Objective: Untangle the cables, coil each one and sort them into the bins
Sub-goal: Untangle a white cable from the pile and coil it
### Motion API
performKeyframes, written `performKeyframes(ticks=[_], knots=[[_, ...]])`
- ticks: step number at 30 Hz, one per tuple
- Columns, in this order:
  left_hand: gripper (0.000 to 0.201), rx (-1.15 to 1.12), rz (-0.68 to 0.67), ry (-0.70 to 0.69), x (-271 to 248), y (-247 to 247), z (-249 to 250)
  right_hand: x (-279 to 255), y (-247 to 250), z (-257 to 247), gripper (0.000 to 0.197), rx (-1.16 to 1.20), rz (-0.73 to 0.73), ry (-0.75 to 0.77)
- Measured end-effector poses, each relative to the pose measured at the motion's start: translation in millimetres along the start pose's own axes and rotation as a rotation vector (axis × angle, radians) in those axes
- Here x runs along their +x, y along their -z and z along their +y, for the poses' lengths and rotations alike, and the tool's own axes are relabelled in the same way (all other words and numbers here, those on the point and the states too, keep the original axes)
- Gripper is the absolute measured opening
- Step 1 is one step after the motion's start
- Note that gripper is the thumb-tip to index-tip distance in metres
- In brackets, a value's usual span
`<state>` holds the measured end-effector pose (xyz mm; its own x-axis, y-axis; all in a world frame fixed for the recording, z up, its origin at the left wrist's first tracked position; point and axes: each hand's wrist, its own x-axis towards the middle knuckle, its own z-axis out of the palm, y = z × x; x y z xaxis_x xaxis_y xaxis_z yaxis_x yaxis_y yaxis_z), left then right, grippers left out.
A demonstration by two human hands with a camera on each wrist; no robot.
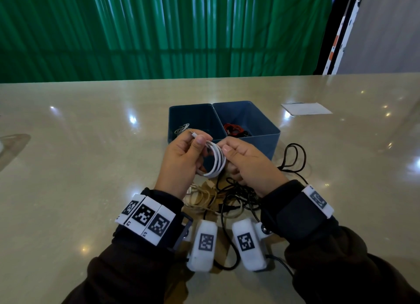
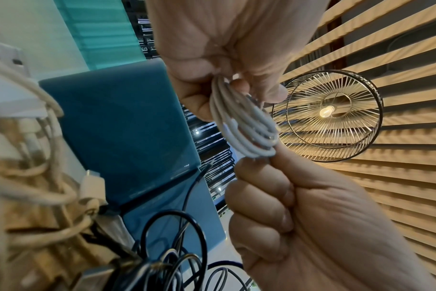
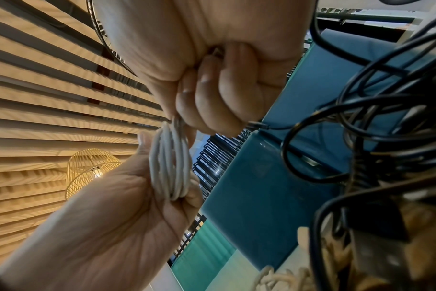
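Behind glossy beige table point(image 1: 91, 144), green curtain point(image 1: 159, 31).

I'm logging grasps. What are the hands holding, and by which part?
Both hold the coiled white cable: left hand pinches its loose plug end, right hand grips the coil's right side.

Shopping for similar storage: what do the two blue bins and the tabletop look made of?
Blue bins: probably moulded plastic, matte to satin, with thin, smooth, evenly coloured walls. Tabletop: polished beige stone or a stone-look laminate; it mirrors the ceiling lights sharply, so which one is unclear.
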<state>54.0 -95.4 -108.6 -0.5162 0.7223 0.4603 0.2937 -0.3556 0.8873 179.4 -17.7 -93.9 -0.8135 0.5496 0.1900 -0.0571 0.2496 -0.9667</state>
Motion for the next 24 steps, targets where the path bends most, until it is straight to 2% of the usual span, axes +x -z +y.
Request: performKeyframes(ticks=[4, 7, 16, 18, 20, 24], knots=[[0.022, 0.021, -0.041, -0.049, -0.5, 0.9, 0.0, -0.5, 3.1, 0.0, 0.022, -0.144, 0.028, 0.074], [0.026, 0.001, -0.084, -0.056, -1.0, 0.3, -1.0, -0.9, 2.7, -4.8, 0.023, -0.152, 0.013, 0.088], [0.029, -0.011, -0.1, -0.149, -0.2, -1.5, -3.7, 1.9, -2.4, 6.2, 0.03, 0.223, -0.009, -0.064], [0.038, 0.009, -0.141, -0.186, -0.3, -1.7, -5.6, 2.3, -2.7, 7.0, 0.03, 0.283, -0.013, -0.08], [0.049, 0.052, -0.182, -0.215, -0.5, -2.0, -8.1, 2.4, -2.1, 7.7, 0.03, 0.304, -0.013, -0.088], [0.051, 0.137, -0.248, -0.213, -0.2, -1.7, -9.9, 1.5, 0.2, 8.8, 0.031, 0.272, -0.015, -0.089]])
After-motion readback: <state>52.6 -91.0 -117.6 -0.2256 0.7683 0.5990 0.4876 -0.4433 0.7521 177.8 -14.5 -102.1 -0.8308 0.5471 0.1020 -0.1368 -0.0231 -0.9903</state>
